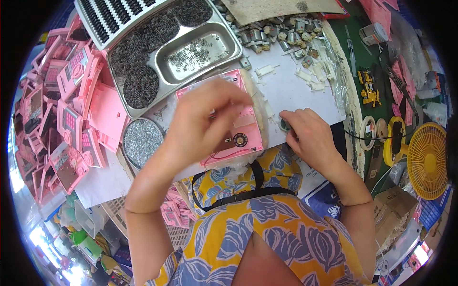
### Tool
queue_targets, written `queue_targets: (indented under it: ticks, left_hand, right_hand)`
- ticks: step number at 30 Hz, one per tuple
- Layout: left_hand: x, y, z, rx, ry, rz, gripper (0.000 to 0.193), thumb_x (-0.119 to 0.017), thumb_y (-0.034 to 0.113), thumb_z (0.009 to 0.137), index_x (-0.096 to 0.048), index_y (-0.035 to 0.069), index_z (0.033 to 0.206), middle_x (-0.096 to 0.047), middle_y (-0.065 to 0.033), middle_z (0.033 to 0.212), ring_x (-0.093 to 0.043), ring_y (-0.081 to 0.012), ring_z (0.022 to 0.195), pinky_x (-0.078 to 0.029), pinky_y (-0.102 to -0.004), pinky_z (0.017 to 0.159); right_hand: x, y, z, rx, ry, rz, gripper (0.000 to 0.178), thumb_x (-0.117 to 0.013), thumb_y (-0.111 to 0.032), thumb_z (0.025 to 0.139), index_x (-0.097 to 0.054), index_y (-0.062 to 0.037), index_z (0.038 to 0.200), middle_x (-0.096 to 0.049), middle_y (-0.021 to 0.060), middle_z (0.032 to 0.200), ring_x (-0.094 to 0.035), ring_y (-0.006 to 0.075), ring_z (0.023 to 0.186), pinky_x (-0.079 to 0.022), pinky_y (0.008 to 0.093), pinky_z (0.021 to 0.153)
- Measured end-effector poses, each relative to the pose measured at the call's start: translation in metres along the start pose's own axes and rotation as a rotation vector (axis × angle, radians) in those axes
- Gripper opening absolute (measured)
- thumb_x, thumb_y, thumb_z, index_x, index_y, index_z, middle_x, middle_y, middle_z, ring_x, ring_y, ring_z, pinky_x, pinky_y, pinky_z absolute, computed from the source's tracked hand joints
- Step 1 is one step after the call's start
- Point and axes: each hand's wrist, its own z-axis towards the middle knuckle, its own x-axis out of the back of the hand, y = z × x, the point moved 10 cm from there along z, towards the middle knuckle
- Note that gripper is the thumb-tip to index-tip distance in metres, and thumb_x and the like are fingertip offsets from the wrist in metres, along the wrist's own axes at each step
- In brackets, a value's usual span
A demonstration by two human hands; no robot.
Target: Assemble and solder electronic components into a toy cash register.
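One pink plastic panel (238, 138) with red wires; left-hand fingers (224, 95) apparently pinched above it

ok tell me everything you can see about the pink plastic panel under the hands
The pink plastic panel is a flat, roughly square moulded piece lying face-up on the white worktable, just below the metal tray. Near its lower edge sits a small round black-and-gold part, with thin red and black wires along the bottom. The left hand hovers over it, hiding most of its middle; the right hand rests beside it, apart from it.
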Motion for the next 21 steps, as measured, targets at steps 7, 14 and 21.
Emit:
queue_targets:
  ticks: [7,14,21]
  left_hand:
    - [-0.04,-0.03,-0.074,0.284,0.224,-0.466,0.023,-0.064,-0.007,0.09,-0.064,-0.001,0.112,-0.067,-0.0071,0.098,-0.064,-0.0104,0.082,-0.052,-0.0245,0.069]
    - [-0.05,-0.034,-0.084,0.306,0.197,-0.516,0.039,-0.063,-0.013,0.091,-0.048,0.0,0.123,-0.062,-0.0082,0.109,-0.063,-0.0124,0.103,-0.053,-0.0265,0.09]
    - [-0.048,-0.031,-0.086,0.308,0.2,-0.481,0.038,-0.065,-0.013,0.089,-0.049,0.002,0.121,-0.062,-0.0073,0.109,-0.062,-0.0114,0.102,-0.052,-0.0253,0.089]
  right_hand:
    - [0.007,0.019,0.001,-0.296,-0.066,0.445,0.043,-0.066,0.0,0.081,-0.064,-0.0046,0.125,-0.061,0.0042,0.082,-0.06,0.0139,0.07,-0.051,0.0263,0.068]
    - [-0.029,-0.04,0.011,-0.271,-0.171,1.493,0.047,-0.069,0.001,0.091,-0.053,0.0019,0.136,-0.06,0.0028,0.09,-0.059,0.0064,0.077,-0.052,0.0204,0.068]
    - [-0.041,-0.039,0.015,-0.295,-0.224,1.46,0.045,-0.067,0.002,0.091,-0.054,0.0013,0.134,-0.059,0.0022,0.089,-0.059,0.0072,0.075,-0.053,0.0217,0.066]
